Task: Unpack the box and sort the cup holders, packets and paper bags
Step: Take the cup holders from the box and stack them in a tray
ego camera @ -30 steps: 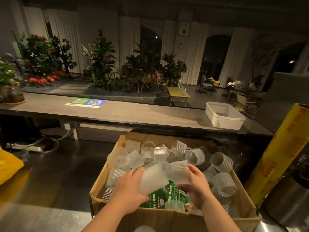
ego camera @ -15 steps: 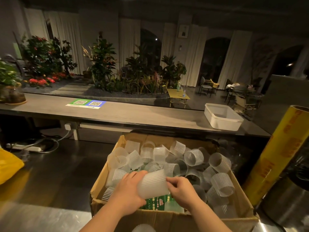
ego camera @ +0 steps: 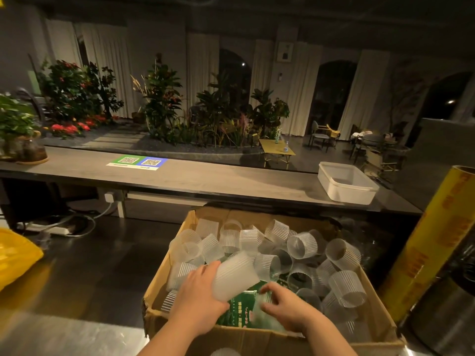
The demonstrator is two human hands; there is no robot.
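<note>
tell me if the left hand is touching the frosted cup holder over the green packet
Touching. The head view shows the left hand gripping the cup holder at its near end, with no gap between them.

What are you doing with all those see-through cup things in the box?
A person is unpacking a cardboard box full of clear ribbed cup holders. The left hand grips a stack of holders over the box. The right hand reaches down to the green packets underneath; whether it has hold of anything is too blurred to tell.
</note>
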